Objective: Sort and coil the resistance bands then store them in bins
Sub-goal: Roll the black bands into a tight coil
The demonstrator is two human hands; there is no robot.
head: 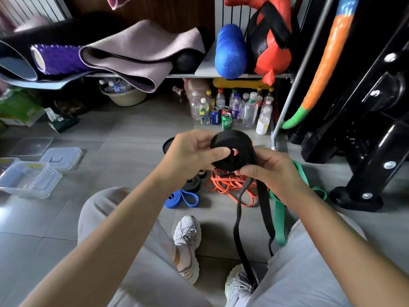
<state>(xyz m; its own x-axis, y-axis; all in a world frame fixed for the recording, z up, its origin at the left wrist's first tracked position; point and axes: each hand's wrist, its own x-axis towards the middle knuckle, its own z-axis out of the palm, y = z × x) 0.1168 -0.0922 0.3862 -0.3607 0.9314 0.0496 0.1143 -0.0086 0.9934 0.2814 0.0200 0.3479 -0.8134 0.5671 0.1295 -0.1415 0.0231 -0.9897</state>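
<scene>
Gripping a half-coiled black resistance band [232, 149] at frame centre with the left hand [190, 151]: fingers curled behind the coil, thumb pressed flat across its front by the centre hole. Pinching the coil's lower edge with the right hand [273, 173], thumb and forefinger closed on the strand where it leaves the roll. Below that, the uncoiled tail [240, 229] hanging down to lower centre of the frame.

On the floor tiles [132, 138] just below the hands: tangled orange band [225, 185], green band [280, 220] right of it, blue band [183, 199] and small dark grey coil [192, 183] to the left. At the left edge, clear plastic bins [28, 180] standing open, with lids [62, 157] lying just beside.

Readable writing: "PEPSI" on a blue can [215, 116] among bottles [250, 107] above centre. Beside it a green can [226, 121], label too small to read.
</scene>
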